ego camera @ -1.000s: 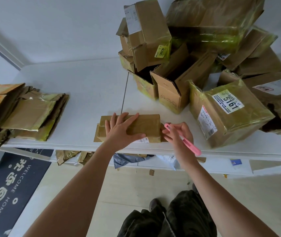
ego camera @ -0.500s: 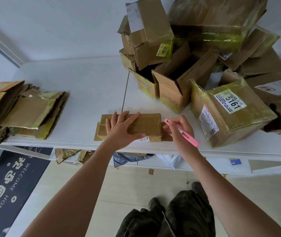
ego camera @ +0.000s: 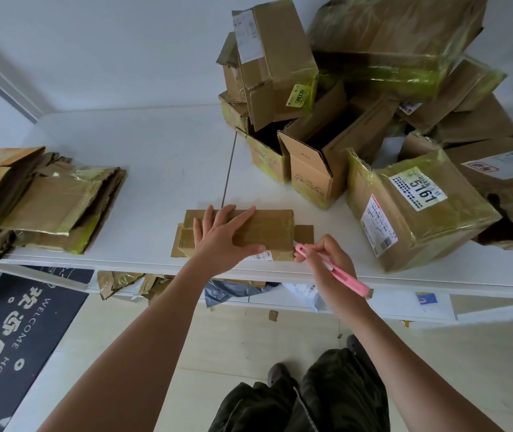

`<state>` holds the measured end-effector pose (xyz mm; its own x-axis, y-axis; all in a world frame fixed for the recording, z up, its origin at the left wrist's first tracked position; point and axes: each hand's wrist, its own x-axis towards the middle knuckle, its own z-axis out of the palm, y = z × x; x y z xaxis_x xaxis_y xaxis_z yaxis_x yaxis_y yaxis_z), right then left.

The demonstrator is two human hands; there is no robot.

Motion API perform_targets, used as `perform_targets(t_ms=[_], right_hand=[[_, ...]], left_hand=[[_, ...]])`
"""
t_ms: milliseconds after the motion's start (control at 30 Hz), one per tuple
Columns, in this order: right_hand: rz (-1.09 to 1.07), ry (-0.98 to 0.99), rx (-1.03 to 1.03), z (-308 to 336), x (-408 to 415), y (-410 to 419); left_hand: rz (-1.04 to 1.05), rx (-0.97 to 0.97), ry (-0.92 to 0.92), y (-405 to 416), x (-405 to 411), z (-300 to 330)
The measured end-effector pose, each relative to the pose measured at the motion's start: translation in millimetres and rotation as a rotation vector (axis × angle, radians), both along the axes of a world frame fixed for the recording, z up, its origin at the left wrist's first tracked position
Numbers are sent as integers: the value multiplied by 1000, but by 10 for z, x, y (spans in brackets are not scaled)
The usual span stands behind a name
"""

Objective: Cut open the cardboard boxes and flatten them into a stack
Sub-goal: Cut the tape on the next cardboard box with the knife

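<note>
Cardboard box lies near the front edge of the white table — left hand presses it flat-fingered to steady it, while right hand pinches a pink cutter at its right end, likely slitting tape

arms: bare | trousers: dark olive | shoes: dark

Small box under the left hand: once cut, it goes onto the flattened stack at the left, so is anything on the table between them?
Nothing visible: bare white table separates the small box from the flattened stack. The unopened pile sits on the other side.
</note>
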<state>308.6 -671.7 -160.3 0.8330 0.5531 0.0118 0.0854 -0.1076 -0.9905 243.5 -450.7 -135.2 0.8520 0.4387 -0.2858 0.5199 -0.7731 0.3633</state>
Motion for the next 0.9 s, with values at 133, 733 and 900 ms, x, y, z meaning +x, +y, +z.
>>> perform_targets(t_ms=[133,733,900], right_hand=[[67,2,-40,78,91,-35],[-29,-547,-1096,80,402,404],[174,-480,-798,216,259,603]], left_hand=[[-5,1,1,22,1,-5],[615,-39,76,281,-343,255],[657,-168,28,368,-507,250]])
